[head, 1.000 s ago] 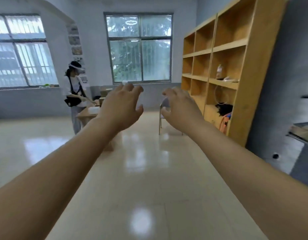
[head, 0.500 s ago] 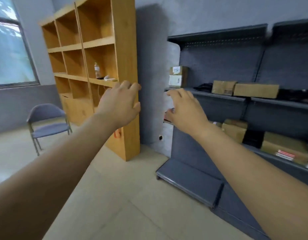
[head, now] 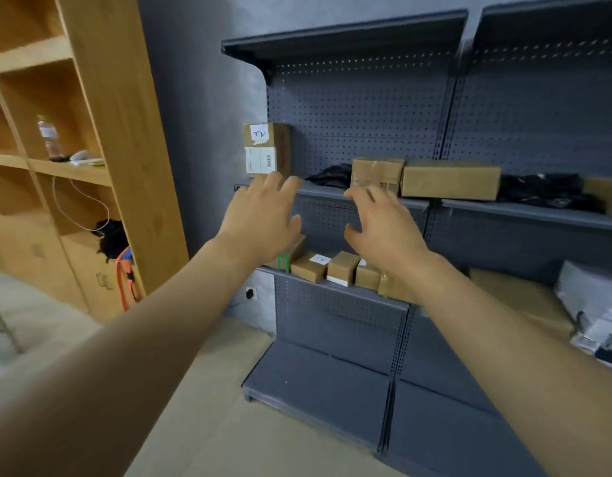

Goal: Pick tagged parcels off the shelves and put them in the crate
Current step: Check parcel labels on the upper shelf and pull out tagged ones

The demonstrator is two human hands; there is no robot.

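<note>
- Grey walls back a dark grey metal pegboard shelving unit (head: pixel 359 108), with a tall light wooden cubby bookcase (head: pixel 125 132) standing just to its left on a pale floor.
- On the upper grey shelf, at its left end, stands an upright brown cardboard parcel with a white handwritten tag and a barcode label (head: pixel 266 149).
- Further right on that shelf sit a small taped brown cardboard box (head: pixel 376 174) and a long flat brown cardboard box (head: pixel 451 179), touching each other, with dark bundled items beside them.
- On the shelf below, a row of small brown cardboard boxes (head: pixel 327 268) lies side by side; one carries a white label.
- Both of the person's bare arms reach forward. The left hand (head: pixel 263 218) is spread wide and holds nothing, its fingertips just below the tagged parcel and apparently not yet touching it.
- The right hand (head: pixel 383 228) is also spread and empty, just in front of the small taped box.
- This looks like the reaching step, with no parcel picked yet. No crate is in view.
- The next move would likely call for lifting both hands a little and closing them on the tagged parcel's sides. Being tall and narrow, it could tip if pushed from one side only.
</note>
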